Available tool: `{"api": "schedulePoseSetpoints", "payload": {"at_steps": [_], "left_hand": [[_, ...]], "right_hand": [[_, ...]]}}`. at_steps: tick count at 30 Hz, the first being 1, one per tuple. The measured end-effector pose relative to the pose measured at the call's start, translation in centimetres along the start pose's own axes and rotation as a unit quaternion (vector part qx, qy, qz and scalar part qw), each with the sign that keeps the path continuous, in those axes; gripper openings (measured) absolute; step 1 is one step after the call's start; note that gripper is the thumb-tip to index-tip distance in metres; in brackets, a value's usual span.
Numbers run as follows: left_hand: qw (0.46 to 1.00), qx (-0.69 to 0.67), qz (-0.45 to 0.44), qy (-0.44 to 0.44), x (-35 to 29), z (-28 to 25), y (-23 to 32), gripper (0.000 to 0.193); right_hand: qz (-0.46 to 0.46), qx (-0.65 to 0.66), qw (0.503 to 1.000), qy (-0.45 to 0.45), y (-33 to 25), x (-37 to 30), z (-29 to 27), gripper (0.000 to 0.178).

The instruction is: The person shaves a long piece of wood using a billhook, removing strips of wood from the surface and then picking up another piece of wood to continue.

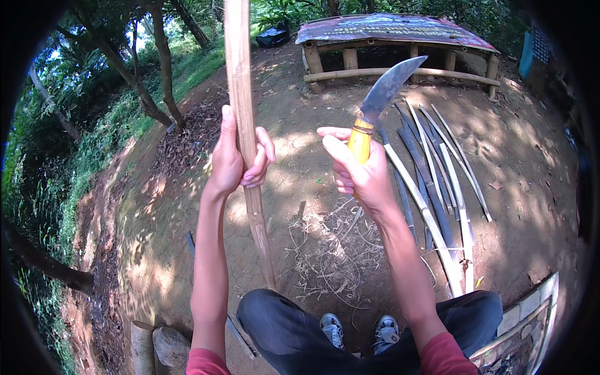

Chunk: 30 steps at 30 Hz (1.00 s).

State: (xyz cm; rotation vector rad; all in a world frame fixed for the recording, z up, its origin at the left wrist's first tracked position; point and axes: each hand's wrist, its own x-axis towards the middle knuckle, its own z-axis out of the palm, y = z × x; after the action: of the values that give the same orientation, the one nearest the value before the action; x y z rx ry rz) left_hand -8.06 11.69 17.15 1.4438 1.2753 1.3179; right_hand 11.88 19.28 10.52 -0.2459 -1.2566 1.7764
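My left hand (234, 156) is closed around a long, pale split bamboo strip (239, 69). The strip stands nearly upright, its top running out of view and its lower end beside my left knee. In my right hand (362, 165) is a knife (390, 87) with a yellow handle bound near the blade. Its broad, curved blade points up and to the right, apart from the strip. Thin curled shavings (337, 250) lie on the ground between and below my hands.
Several dark and pale bamboo strips (431, 162) lie on the ground at right. Behind them stands a low bamboo platform (400, 75) with a printed sheet on top. A cut log (142, 347) and a stone (170, 347) sit lower left. A slatted frame (525, 319) is lower right. Trees (162, 69) rise at left.
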Motion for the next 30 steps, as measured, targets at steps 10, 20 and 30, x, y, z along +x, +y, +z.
{"api": "schedulePoseSetpoints", "payload": {"at_steps": [10,20,30], "left_hand": [[0.953,-0.070,-0.191,-0.225,-2.9,2.3,-10.7,0.091],[0.859,-0.506,-0.037,-0.064,-23.4,0.5,-25.6,0.086],[0.726,-0.648,-0.067,0.221,-29.0,14.2,-43.4,0.052]], "right_hand": [[-0.071,-0.161,0.984,0.035,4.5,1.2,0.1,0.020],[0.012,-0.184,0.951,0.248,11.0,0.0,-9.1,0.035],[0.024,-0.219,0.915,0.337,11.9,-3.1,-13.6,0.032]]}}
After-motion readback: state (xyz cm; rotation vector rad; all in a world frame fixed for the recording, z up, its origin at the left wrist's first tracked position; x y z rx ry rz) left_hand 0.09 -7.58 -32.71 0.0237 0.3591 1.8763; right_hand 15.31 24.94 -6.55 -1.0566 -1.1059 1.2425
